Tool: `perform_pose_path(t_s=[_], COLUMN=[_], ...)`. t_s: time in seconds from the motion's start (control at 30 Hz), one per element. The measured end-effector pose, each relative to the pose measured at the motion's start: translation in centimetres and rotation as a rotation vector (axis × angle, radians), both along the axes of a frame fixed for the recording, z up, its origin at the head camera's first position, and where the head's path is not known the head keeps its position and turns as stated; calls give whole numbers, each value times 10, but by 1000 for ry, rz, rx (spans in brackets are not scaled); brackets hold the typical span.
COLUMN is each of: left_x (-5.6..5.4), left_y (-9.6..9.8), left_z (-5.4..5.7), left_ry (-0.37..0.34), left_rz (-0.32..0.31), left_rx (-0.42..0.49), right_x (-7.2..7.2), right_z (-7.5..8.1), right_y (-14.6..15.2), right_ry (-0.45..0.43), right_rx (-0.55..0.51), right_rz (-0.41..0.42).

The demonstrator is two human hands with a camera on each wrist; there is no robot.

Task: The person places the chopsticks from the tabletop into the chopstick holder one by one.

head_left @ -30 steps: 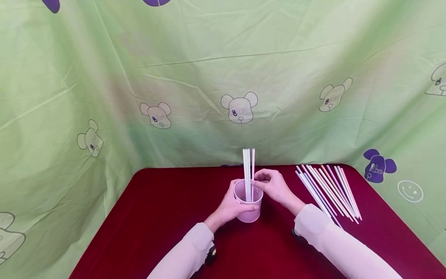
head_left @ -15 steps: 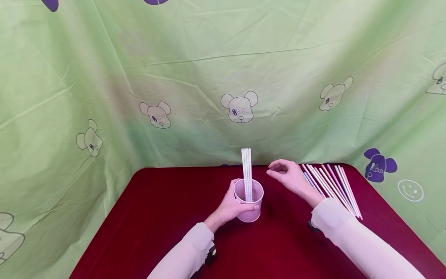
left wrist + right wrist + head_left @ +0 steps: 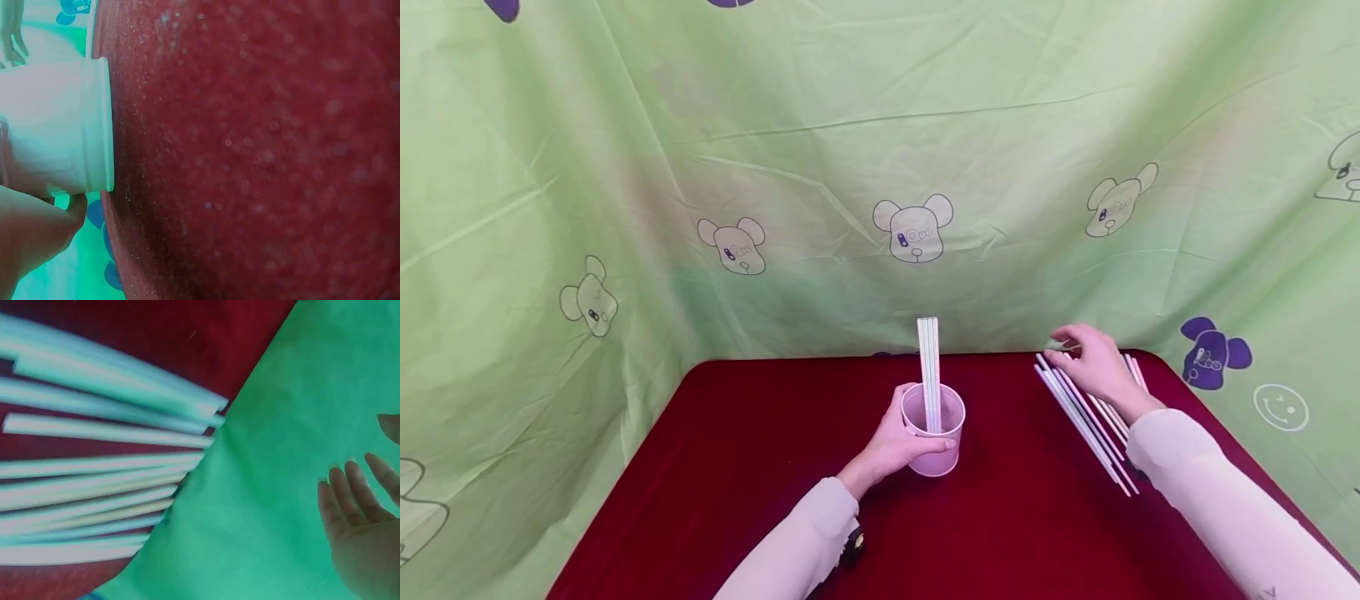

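Straws [image 3: 103, 464] are where it's at now: the right-hand grip [image 3: 1097, 364] was over at the cup [image 3: 936, 464] a second ago, and it's now above the far ends of the loose pile on the right side of the bench [image 3: 760, 500]. The bundle [image 3: 928, 358] in the cup looks different too. One straw stood a bit off from the others, and now they're all bunched close together, nearly upright. My read: the job's only partway along, with plenty still lying outside the cup. Left-hand grip [image 3: 898, 439] hasn't budged, fingers and thumb wrapped round the cup. The right-hand one seems empty, fingers loose with the thumb apart from them, and the right wrist view puts a gap between it and the straw tips. That view's pretty blurry though, so I can't swear nothing's touching.
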State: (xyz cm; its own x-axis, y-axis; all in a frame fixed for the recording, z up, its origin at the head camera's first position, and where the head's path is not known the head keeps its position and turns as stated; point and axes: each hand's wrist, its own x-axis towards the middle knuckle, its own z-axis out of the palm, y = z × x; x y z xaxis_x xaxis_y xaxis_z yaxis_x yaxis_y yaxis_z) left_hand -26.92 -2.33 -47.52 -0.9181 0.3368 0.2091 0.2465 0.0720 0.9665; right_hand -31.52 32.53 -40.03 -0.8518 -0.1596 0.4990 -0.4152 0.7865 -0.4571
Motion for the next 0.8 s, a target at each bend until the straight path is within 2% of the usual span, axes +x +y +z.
perform_pose_path(t_s=[0.33, 0.8], left_x=[-1, -3], left_y=[-1, -1], left_z=[-1, -1], left_ry=[9, 11], left_rz=[-11, -22], left_rx=[9, 18], right_x=[-7, -4], right_z=[-10, -31], right_y=[48, 93], right_ry=[-56, -138], right_rx=[84, 118], right_rz=[-97, -161])
